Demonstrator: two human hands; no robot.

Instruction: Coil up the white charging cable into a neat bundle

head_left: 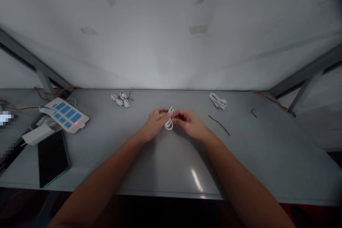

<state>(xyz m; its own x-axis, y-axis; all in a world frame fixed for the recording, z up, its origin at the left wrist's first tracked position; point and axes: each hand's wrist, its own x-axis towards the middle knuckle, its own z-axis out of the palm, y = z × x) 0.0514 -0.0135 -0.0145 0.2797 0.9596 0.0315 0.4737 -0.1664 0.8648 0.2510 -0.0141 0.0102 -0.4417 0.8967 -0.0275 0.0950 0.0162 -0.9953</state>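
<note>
A coiled white cable point(169, 124) stands out in the middle of the table, between my two hands. My left hand point(157, 121) is closed on the coil, thumb and fingers pressing its upper part. From the right, my right hand point(189, 123) pinches at the middle of the coil, its fingertips touching the bundle. A thin dark strand, which looks like a black twist tie, shows faintly at those fingertips; most of it is hidden. Another black twist tie point(219, 125) lies loose to the right of my right hand.
Tied white cables point(121, 99) lie at the back left, and a coiled white cable point(217, 100) at the back right. A short bent black tie point(253, 113) is farther right. On the left are a power strip point(68, 114), a white adapter point(38, 134) and a dark tablet point(53, 158).
</note>
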